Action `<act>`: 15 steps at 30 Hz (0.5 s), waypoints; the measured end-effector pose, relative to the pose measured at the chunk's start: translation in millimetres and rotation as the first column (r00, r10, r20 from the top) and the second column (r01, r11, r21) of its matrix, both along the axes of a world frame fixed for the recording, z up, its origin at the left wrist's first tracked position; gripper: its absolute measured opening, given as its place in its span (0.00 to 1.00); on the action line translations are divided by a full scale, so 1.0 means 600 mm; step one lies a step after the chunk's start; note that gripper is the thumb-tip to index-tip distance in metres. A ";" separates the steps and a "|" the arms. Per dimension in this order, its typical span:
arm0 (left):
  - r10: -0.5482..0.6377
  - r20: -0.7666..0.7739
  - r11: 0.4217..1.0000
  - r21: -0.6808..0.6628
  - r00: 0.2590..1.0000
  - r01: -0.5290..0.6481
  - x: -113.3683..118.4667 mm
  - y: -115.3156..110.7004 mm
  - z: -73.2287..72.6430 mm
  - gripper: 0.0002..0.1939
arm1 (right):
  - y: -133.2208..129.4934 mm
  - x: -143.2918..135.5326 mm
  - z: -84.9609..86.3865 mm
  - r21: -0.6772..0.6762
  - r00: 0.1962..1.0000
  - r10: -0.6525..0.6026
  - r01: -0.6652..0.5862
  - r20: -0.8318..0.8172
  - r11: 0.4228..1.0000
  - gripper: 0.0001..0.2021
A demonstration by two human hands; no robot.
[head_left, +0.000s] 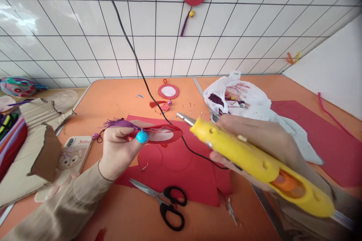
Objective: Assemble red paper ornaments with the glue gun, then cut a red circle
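My left hand (117, 147) pinches a red paper ring ornament (177, 132) with a white middle, held nearly edge-on above the red paper. A blue bell (142, 136) and a purple tassel (120, 123) sit at its near end, by my thumb. In my right hand (254, 131) is a yellow hot glue gun (234, 150), its metal nozzle (185, 118) pointing left toward the ornament, with a gap between them. My fingers wrap around the gun's far side and are partly hidden.
Black-handled scissors (166, 199) lie on red paper (181, 165) with round outlines. Behind are a finished-looking red ring (169, 91) and a white plastic bag (246, 94). Cardboard (36, 147) and a phone (75, 152) lie left. A black cord (132, 51) crosses the view.
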State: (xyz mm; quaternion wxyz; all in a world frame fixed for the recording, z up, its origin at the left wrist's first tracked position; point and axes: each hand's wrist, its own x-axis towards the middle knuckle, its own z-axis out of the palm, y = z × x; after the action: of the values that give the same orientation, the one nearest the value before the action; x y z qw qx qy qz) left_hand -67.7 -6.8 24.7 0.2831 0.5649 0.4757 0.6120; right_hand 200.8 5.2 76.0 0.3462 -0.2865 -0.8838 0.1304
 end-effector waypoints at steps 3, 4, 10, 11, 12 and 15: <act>0.006 0.060 0.999 -0.044 0.998 -0.003 0.009 -0.002 0.000 0.18 | 0.014 -0.012 -0.014 -0.073 0.993 0.038 -0.047 -0.110 0.996 0.12; 0.001 0.099 0.997 -0.071 0.995 0.006 0.012 -0.003 -0.001 0.18 | 0.019 -0.017 -0.021 -0.138 0.984 0.060 -0.084 -0.167 0.987 0.12; -0.057 0.325 0.950 -0.274 0.944 0.152 0.029 -0.011 -0.016 0.11 | 0.033 -0.051 -0.040 -0.394 0.881 0.102 -0.307 -0.463 0.866 0.18; -0.060 0.334 0.937 -0.305 0.941 0.168 0.032 -0.013 -0.016 0.11 | 0.032 -0.057 -0.038 -0.417 0.889 0.081 -0.290 -0.451 0.861 0.18; -0.062 0.341 0.926 -0.331 0.938 0.181 0.035 -0.016 -0.015 0.10 | 0.031 -0.062 -0.035 -0.439 0.900 0.058 -0.266 -0.432 0.858 0.17; -0.060 0.372 0.898 -0.385 0.926 0.213 0.041 -0.023 -0.011 0.10 | 0.029 -0.077 -0.026 -0.451 0.926 0.009 -0.192 -0.378 0.872 0.17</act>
State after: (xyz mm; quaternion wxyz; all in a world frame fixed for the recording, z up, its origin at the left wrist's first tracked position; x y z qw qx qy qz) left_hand -42.9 -20.4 18.3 0.5207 0.4051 0.4961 0.5645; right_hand 154.4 22.3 60.5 0.4146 -0.2869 -0.7578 0.4143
